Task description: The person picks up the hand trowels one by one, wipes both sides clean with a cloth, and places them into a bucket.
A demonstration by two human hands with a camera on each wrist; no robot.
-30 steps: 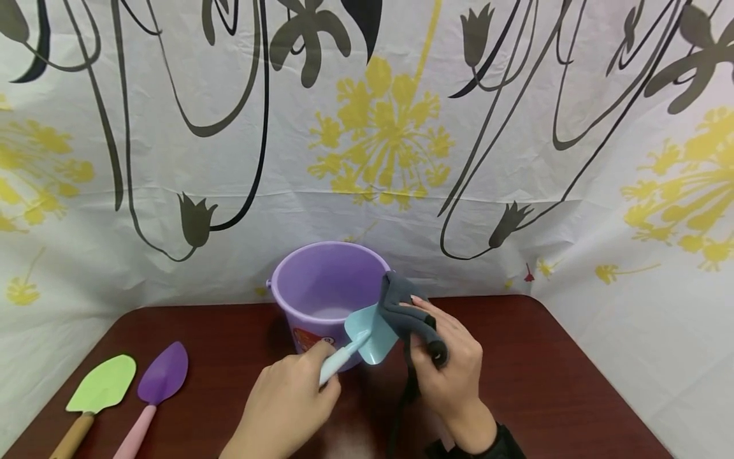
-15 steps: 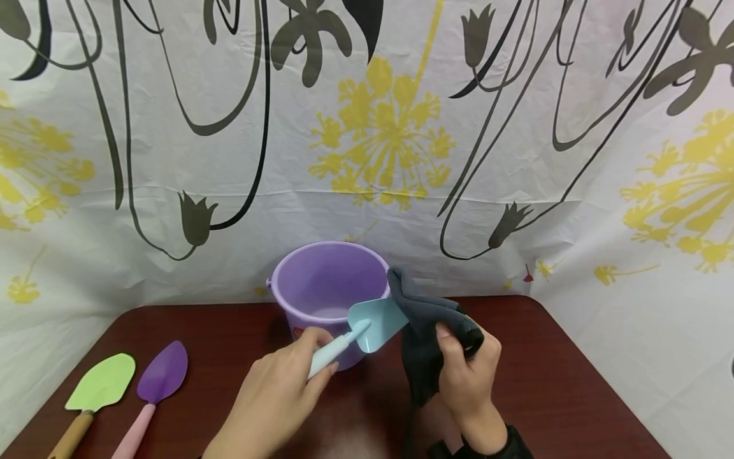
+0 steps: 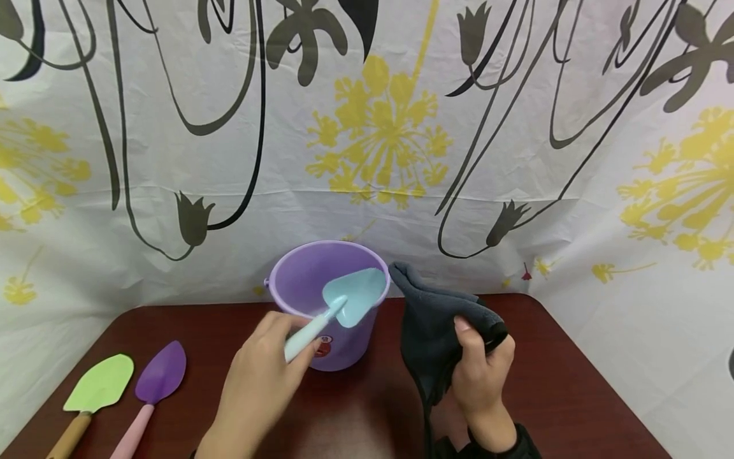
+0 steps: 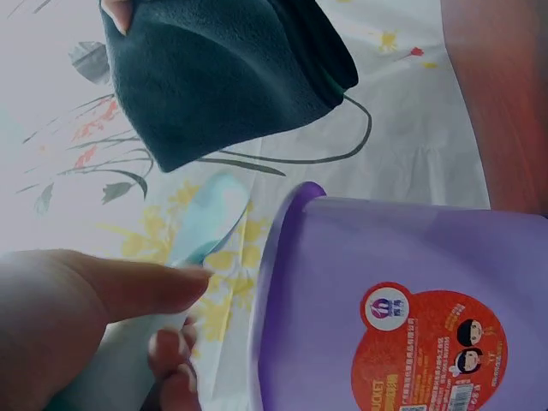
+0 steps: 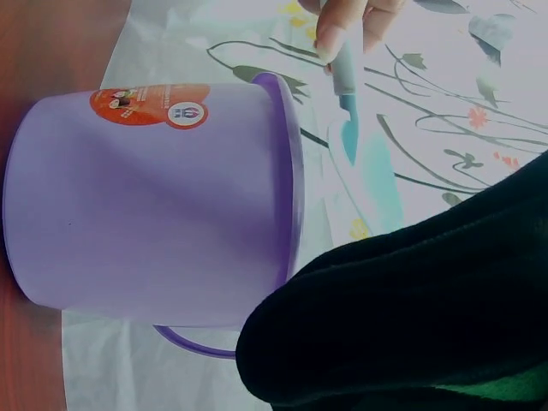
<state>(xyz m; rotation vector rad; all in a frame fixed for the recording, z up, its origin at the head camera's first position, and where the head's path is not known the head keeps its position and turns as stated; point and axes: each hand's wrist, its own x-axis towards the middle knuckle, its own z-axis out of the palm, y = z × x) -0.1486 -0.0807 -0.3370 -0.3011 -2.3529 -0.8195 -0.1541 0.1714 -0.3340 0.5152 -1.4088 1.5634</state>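
My left hand (image 3: 260,366) grips the pale handle of a light blue toy shovel (image 3: 357,294). Its blade is raised and overlaps the front rim of the purple bucket (image 3: 350,347) in the head view. In my right hand (image 3: 484,376) is a folded dark grey cloth (image 3: 438,319), gripped with the thumb on top, a loose part hanging below. The cloth hangs to the right of the bucket, apart from the shovel blade. In the left wrist view the cloth (image 4: 227,77) is above the shovel blade (image 4: 214,210); in the right wrist view the cloth (image 5: 402,308) hides my right hand.
On the left of the dark red-brown table (image 3: 355,414) lie a green shovel (image 3: 100,386) with a wooden handle and a purple shovel (image 3: 162,373) with a pink handle. A white curtain (image 3: 367,159) with a flower print hangs directly behind the table.
My left hand has moved left and up, lifting the shovel blade off the cloth to the bucket's rim. My right hand has drawn the cloth to the right, away from the blade.
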